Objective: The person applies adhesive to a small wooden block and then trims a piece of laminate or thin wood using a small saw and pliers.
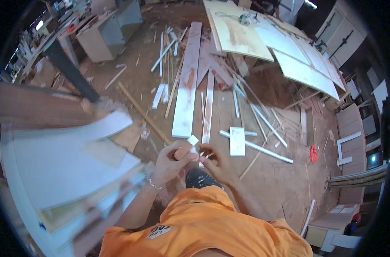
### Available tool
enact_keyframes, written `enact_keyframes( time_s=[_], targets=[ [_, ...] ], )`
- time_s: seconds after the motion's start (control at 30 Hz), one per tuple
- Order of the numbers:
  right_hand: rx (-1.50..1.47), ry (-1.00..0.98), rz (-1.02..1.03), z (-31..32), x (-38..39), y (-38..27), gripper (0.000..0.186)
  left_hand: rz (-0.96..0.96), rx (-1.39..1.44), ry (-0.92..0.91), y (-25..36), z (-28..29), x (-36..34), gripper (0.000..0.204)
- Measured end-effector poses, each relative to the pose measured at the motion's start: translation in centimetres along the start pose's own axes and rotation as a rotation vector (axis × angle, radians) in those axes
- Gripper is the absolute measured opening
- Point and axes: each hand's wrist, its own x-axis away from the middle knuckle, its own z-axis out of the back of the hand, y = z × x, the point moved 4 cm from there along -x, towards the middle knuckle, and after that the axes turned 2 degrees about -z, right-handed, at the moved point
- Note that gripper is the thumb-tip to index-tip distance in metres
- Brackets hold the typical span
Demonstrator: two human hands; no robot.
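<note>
My left hand point(171, 160), in the lower middle of the view, is closed around a small white piece point(192, 141), with its square end showing above my fingers. Just to the right, my right hand point(214, 162) has curled fingers pinched on something small, partly hidden, that I cannot make out. Both hands are close together in front of my orange shirt point(207, 218), above my dark-clad leg point(197, 177).
A stack of white panels point(62, 167) lies at left. Long boards point(184, 85), white strips point(267, 154), a short white board point(237, 141) and a red bag point(313, 154) litter the floor ahead. Large panels point(233, 38) rest on supports at upper right; cabinets point(100, 38) stand at upper left.
</note>
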Motion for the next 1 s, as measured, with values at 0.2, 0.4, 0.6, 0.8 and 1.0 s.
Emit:
enact_keyframes(
  time_s=[0.2, 0.4, 0.6, 0.8, 1.0],
  targets=[
    [0.048, -0.114, 0.081, -2.6, -26.3, -1.9, 0.047, -0.073, 0.261, 0.305, -1.4, 10.4, -21.3, 0.022],
    [0.092, -0.355, 0.174, -6.5, -48.8, -5.7, 0.039, -0.054, 0.28, 0.572, 1.6, 22.3, -35.0, 0.019],
    [0.031, -0.505, 0.095, -7.5, -72.0, -4.8, 0.04, -0.028, 0.28, 0.393, 1.9, 32.5, -54.4, 0.024],
    [-0.403, -0.107, -0.084, -0.5, -92.1, -3.0, 0.028, -0.047, 0.094, 0.113, 3.1, 38.6, -81.1, 0.041],
    [-0.399, 0.378, -0.124, 14.9, -103.8, -1.8, 0.031, 0.102, 0.305, -0.072, 3.7, 41.7, -104.6, 0.053]
  ],
)
